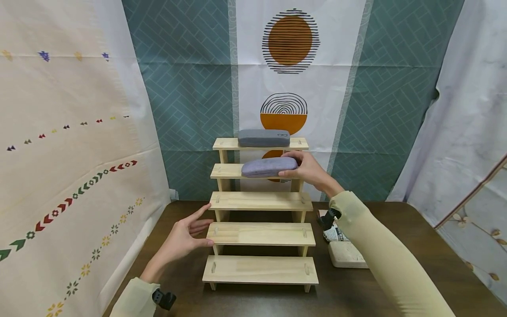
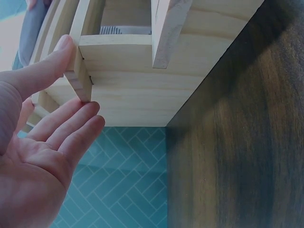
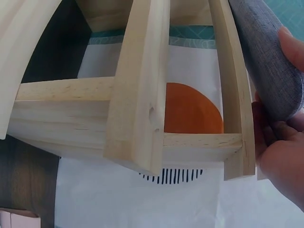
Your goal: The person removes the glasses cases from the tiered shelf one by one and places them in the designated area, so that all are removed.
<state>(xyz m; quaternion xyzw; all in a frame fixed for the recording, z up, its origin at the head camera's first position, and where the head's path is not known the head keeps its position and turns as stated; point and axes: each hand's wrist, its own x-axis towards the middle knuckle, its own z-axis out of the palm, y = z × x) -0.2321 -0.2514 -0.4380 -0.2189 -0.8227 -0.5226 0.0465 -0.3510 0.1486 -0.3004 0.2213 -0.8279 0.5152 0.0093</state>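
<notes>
A tiered wooden display stand (image 1: 261, 200) stands on a dark table. My right hand (image 1: 313, 172) grips the right end of a bluish-purple fabric glasses case (image 1: 266, 167) at the second tier from the top; in the right wrist view, the case (image 3: 273, 61) lies along that tier's edge. Whether it rests fully on the board I cannot tell. At the stand's left side, my left hand (image 1: 180, 237) holds a shelf end (image 2: 78, 78) between thumb and fingertips. A grey glasses case (image 1: 259, 138) with a small spectacles mark lies on the top tier.
Right of the stand, partly behind my right forearm, are a white box-like object (image 1: 346, 255) and a black-and-white printed item (image 1: 334, 233). Patterned cloth (image 1: 190, 101) hangs behind the table (image 1: 178, 273), with more cloth at both sides.
</notes>
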